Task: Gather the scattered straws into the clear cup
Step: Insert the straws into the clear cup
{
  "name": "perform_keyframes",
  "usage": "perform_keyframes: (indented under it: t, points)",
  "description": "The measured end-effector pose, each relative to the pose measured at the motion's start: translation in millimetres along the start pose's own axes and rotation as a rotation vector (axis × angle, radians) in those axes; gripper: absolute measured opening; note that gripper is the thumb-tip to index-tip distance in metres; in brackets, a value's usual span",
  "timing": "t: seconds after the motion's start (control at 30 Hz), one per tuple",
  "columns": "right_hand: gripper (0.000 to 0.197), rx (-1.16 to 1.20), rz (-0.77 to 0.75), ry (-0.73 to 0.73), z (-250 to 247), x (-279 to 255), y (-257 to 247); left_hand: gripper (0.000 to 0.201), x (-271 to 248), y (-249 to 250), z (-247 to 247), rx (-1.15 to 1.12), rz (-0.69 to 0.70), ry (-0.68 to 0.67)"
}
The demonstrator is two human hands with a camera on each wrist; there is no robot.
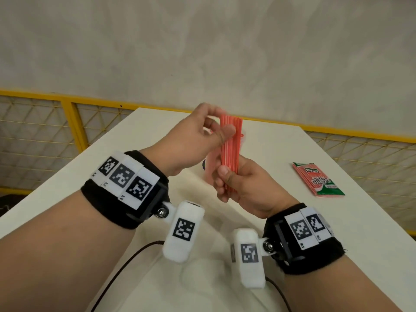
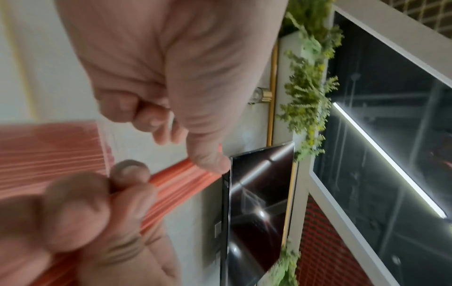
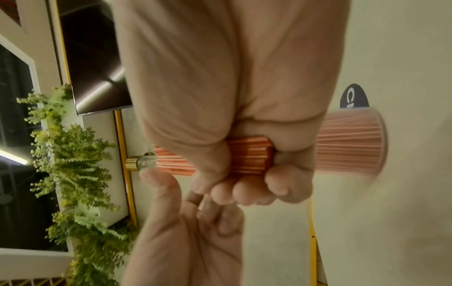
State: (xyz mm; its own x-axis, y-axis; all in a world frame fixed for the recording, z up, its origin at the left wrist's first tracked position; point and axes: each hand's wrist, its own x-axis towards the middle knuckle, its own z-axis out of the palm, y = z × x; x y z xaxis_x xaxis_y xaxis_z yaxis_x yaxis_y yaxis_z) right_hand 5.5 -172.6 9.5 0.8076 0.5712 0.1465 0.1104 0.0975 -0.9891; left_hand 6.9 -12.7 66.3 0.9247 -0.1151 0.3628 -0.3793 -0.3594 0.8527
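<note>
above the white bench [image 1: 281,221], right hand [image 1: 245,188] curled tight round a bundle of red straws [image 1: 229,154], held upright. left hand [image 1: 191,143] at the bundle's top, thumb pressed on the straws, other fingers [image 2: 137,110] loosely curled. just behind, clear cup [image 3: 352,143] packed with more red straws. off right, straw packet [image 1: 318,179] flat on bench.

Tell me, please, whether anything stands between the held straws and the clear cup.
Nothing visible does. The right hand grips the straws mid-bundle and the left hand pinches their upper ends. The clear cup sits right at their lower ends; whether they are already inside is unclear.
</note>
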Motion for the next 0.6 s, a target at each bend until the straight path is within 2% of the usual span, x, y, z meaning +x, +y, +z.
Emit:
perform_keyframes:
  t: [0.07, 0.17, 0.23, 0.3, 0.4, 0.47, 0.53, 0.6]
  points:
    - [0.006, 0.102, -0.024, -0.028, -2, -1, -4, 0.03, -5, -9, 0, 0.01, -0.066, -0.112]
    - [0.006, 0.109, 0.001, -0.076, 0, -2, -3, 0.032, -15, -9, 5, -0.093, -0.084, -0.313]
    - [0.015, 0.079, 0.026, -0.082, 6, -1, -1, 0.032, -18, -7, 11, -0.221, -0.099, -0.367]
    - [0.018, 0.062, 0.043, -0.083, 10, 0, 0, 0.033, -19, -4, 12, -0.232, -0.109, -0.365]
    - [0.014, 0.004, 0.05, -0.07, 12, 4, -5, 0.026, -18, -2, 11, -0.189, -0.091, -0.285]
    - [0.008, -0.128, 0.043, -0.045, 10, 8, -12, 0.025, -9, -1, 5, -0.221, -0.089, -0.118]
    - [0.019, -0.276, 0.046, 0.018, 4, 12, -24, 0.024, 5, -2, -6, -0.324, -0.09, 0.083]
    - [0.022, -0.36, 0.007, 0.129, -6, 17, -38, 0.024, 17, -1, -16, -0.472, -0.12, 0.16]
